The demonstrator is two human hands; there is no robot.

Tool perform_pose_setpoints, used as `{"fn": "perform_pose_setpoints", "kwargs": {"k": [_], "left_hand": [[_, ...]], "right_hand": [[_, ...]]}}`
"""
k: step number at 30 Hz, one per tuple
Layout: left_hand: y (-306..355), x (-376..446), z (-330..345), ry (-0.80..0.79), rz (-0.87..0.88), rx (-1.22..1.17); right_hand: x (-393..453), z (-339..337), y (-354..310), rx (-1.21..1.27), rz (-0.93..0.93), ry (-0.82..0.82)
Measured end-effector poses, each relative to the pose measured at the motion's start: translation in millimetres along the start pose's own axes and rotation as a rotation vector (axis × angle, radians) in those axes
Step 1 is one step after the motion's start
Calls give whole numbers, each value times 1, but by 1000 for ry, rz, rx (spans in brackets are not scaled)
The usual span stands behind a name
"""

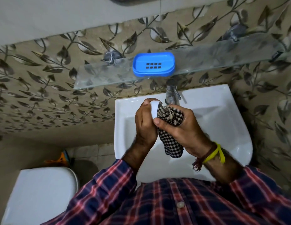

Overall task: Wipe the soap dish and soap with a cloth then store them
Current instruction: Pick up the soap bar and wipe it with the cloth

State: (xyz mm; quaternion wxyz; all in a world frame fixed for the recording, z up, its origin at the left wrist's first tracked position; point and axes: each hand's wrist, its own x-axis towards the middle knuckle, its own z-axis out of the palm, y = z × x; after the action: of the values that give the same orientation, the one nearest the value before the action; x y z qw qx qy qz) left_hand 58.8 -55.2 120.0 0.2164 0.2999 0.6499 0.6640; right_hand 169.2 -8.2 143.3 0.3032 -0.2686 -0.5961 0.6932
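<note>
White soap bar [154, 106] sat gripped in the left hand [144, 125] over the washbasin [222, 117]; the right hand [178, 122] clutched the checked cloth [170, 137] against it. Blue soap dish [153, 64] waited on the glass shelf [222, 52]. Slick soap could slip into the basin.

Left hand [144, 122] holds soap [154, 107]; right hand [178, 125] presses cloth [170, 125] against it.

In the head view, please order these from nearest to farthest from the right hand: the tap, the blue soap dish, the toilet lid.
From the right hand:
1. Tap, just beyond the fingers, at the back of the sink.
2. Blue soap dish, higher up, on the glass shelf.
3. Toilet lid, far off at lower left.
</note>
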Motion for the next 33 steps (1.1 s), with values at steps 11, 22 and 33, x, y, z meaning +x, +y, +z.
{"fn": "perform_pose_setpoints", "kwargs": {"k": [11, 22, 33], "left_hand": [[26, -5, 7, -244, -579, -375], [24, 13, 0, -138, -531, -267], [32, 24, -7, -50, -846, -442]], "right_hand": [[-1, -7, 8, -195, -106, 98], [-4, -7, 5, -121, 71, -41], [-10, -5, 13, -571, -266, -110]]}}
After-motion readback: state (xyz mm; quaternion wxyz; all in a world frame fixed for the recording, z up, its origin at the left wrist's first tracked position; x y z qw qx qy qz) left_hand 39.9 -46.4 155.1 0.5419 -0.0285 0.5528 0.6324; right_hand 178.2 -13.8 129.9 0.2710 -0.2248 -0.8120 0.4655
